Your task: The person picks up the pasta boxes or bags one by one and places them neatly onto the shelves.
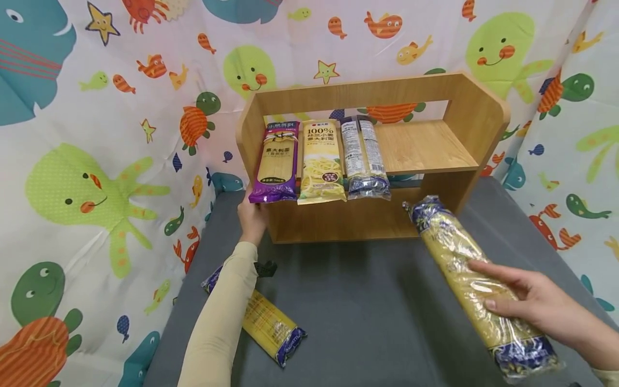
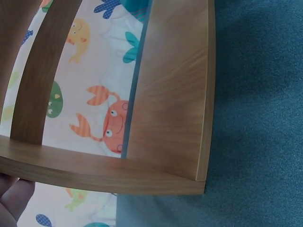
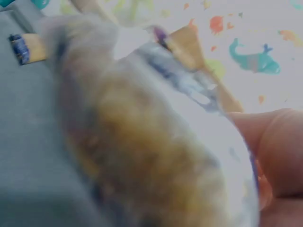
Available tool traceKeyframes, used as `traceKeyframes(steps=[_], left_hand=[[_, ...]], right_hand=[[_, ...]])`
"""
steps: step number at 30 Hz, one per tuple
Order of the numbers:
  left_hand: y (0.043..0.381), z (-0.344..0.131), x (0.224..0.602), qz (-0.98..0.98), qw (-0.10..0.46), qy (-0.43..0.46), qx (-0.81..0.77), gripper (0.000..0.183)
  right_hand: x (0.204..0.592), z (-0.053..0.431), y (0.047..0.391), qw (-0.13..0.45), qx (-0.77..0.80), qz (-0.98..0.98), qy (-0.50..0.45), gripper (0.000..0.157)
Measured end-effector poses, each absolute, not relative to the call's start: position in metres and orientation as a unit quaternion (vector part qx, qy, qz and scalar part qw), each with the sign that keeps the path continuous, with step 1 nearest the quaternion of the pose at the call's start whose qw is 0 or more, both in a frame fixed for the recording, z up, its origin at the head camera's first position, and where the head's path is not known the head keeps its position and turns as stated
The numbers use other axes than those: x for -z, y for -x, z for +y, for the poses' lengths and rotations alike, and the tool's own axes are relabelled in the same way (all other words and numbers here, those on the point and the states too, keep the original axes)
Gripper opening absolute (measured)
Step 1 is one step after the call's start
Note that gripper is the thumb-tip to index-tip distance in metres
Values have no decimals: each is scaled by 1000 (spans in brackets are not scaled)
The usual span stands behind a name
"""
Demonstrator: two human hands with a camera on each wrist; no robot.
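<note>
A pack of spaghetti (image 1: 464, 269) in clear and blue wrapping slants through the air at the right of the head view. My right hand (image 1: 537, 301) holds it by its right side, thumb and forefinger against the wrapping. Up close in the right wrist view, the same pack (image 3: 151, 156) is blurred. My left hand (image 1: 252, 217) grips the left side panel of a two-tier wooden shelf (image 1: 425, 145); part of that hand is hidden. In the left wrist view its fingers (image 2: 19, 196) touch the panel's outer face.
On the upper tier lie a purple pasta pack (image 1: 278, 161), a cream pasta pack (image 1: 321, 161) and a blue-and-clear pasta pack (image 1: 364, 156), side by side. Another spaghetti pack (image 1: 271, 325) lies on the grey table (image 1: 358, 317), partly behind my left forearm. A sea-animal-print curtain (image 1: 159, 123) surrounds the table.
</note>
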State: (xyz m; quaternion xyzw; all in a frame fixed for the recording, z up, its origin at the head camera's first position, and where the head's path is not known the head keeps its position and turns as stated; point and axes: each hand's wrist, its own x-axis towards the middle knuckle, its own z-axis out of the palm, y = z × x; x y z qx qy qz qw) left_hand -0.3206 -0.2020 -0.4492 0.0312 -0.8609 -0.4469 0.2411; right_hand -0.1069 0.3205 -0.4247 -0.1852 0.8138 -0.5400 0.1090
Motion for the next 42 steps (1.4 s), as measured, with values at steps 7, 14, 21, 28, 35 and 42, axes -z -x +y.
traceKeyframes(steps=[7, 14, 21, 28, 35, 42], left_hand=[[323, -203, 448, -867, 242, -33, 434, 47], [321, -201, 452, -865, 235, -41, 441, 49], [319, -199, 454, -863, 236, -34, 445, 48], [320, -200, 450, -862, 252, -33, 439, 46], [322, -204, 452, -864, 246, -36, 438, 46], [321, -203, 450, -866, 239, -35, 439, 47]], right_hand=[[346, 311, 140, 128, 541, 829, 51, 63], [292, 262, 201, 145, 475, 868, 5, 75], [281, 226, 254, 88, 410, 908, 3, 69], [284, 204, 285, 53, 379, 924, 25, 73], [284, 196, 306, 31, 368, 929, 40, 73], [282, 192, 324, 40, 366, 928, 67, 71]])
